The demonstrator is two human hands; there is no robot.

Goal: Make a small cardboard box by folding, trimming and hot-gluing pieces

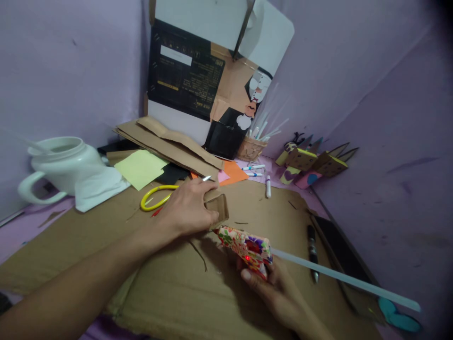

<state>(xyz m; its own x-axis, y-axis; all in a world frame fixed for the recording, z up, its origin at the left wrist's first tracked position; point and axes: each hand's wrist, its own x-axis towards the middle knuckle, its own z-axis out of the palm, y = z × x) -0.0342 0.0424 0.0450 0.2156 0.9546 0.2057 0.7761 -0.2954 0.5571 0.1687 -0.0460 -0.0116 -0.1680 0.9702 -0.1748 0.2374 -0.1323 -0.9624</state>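
Note:
My left hand [193,205] is closed on a small folded cardboard piece [221,206], shaped like a little open box, just above the cardboard sheet. In my right hand [272,288] is a hot glue gun [244,241] with a colourful floral pattern and a lit red light. Its nozzle points left at the lower edge of the cardboard piece; whether they touch I cannot tell. From the gun's back a long clear glue stick [350,276] sticks out to the right. Beside my left hand lie scissors with a yellow handle [150,198], partly hidden.
A large cardboard sheet [170,302] covers the work surface. A white teapot-like jug [67,163] stands left, near yellow paper [139,167]. A printed box [184,71] leans behind. Right are a black pen [312,252], a phone-like dark slab [343,255] and cardboard figures [300,160].

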